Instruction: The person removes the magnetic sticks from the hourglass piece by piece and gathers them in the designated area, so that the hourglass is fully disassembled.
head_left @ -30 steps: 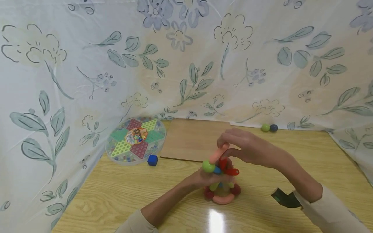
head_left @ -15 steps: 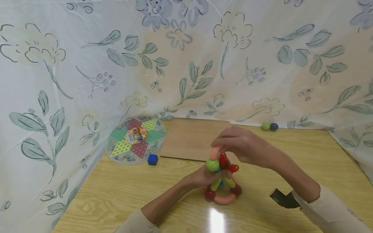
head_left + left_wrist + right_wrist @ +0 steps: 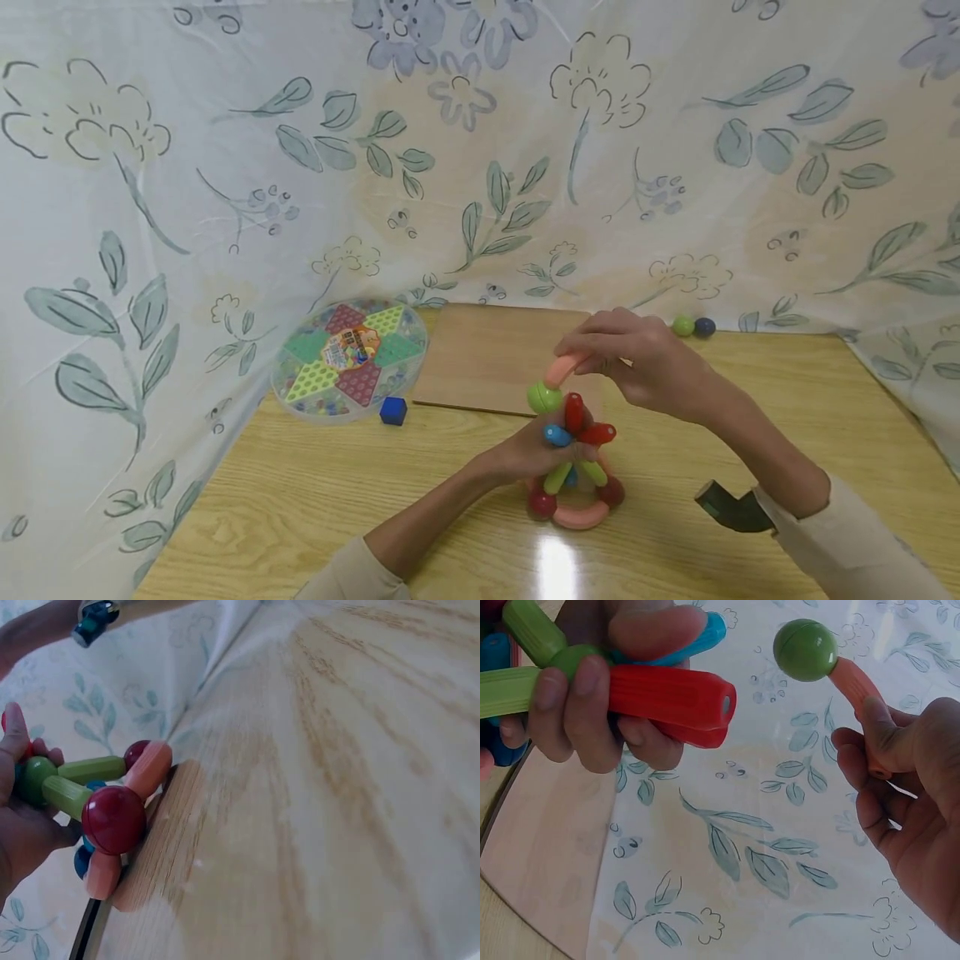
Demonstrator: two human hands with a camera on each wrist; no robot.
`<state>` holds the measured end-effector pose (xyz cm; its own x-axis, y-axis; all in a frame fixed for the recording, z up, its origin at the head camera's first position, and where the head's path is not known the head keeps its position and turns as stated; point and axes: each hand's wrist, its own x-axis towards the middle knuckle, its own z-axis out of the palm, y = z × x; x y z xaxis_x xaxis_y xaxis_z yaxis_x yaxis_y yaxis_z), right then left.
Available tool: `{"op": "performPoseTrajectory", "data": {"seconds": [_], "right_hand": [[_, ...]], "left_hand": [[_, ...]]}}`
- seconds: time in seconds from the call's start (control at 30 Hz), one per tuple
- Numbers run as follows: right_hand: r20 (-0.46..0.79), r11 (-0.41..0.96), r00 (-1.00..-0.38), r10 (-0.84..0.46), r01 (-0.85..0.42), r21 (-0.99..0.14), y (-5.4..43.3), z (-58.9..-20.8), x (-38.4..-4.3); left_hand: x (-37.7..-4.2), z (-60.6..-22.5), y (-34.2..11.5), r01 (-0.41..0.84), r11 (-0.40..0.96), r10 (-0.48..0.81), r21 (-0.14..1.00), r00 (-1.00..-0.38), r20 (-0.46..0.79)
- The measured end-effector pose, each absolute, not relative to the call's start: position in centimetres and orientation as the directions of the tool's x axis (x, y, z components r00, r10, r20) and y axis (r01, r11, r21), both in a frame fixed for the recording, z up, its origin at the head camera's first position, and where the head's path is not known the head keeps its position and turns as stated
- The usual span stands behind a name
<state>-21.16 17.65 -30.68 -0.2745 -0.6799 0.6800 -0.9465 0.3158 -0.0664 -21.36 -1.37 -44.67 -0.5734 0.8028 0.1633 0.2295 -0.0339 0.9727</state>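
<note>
My left hand [image 3: 528, 450] grips the hub of a toy structure of coloured sticks and balls. Its base, dark red balls [image 3: 114, 820] joined by curved salmon sticks [image 3: 581, 517], stands on the table. Red sticks [image 3: 574, 412] and a blue stick [image 3: 557, 434] point up and outward from the hub, their ends bare. Above them, my right hand [image 3: 645, 362] pinches a curved salmon stick [image 3: 857, 684] with a green ball [image 3: 805, 649] on its far end. In the right wrist view this ball is apart from the structure. The left palm hides part of the hub.
Behind the hands lies a flat wooden board [image 3: 495, 350]. To its left is a round Chinese checkers set [image 3: 348, 358], with a blue cube [image 3: 393, 411] in front. A green ball [image 3: 683, 326] and a dark blue ball [image 3: 704, 327] sit at the back right, by the floral cloth.
The right hand brought the curved stick's green ball down by the blue stick, then lifted it up and away, uncovering the blue stick's end. The left hand keeps its grip on the structure.
</note>
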Motion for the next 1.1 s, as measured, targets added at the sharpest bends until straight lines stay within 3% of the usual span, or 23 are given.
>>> {"op": "performPoseTrajectory", "data": {"seconds": [0.27,0.4,0.53,0.8,1.1], "right_hand": [[0.636,0.207,-0.188,-0.749,-0.977,-0.045,17.4,-31.8,-21.1],[0.609,0.206,-0.172,-0.774,-0.978,-0.015,17.2,-32.1,-20.9],[0.595,0.219,-0.182,-0.783,-0.976,-0.009,17.2,-31.9,-20.7],[0.563,0.272,-0.244,-0.790,-0.962,-0.035,17.3,-31.8,-20.3],[0.602,0.271,-0.223,-0.767,-0.963,-0.012,17.3,-31.9,-20.7]], "left_hand": [[-20.6,-43.4,-1.4,0.215,-0.129,0.764,0.968,-0.601,0.235],[-20.5,-42.8,-2.0,0.167,-0.152,0.810,0.974,-0.544,0.220],[-21.2,-43.5,-2.8,0.199,-0.190,0.843,0.962,-0.469,0.263],[-22.7,-44.0,-3.3,0.245,-0.240,0.856,0.939,-0.403,0.324],[-22.6,-43.7,-3.8,0.265,-0.229,0.895,0.937,-0.321,0.310]]}}
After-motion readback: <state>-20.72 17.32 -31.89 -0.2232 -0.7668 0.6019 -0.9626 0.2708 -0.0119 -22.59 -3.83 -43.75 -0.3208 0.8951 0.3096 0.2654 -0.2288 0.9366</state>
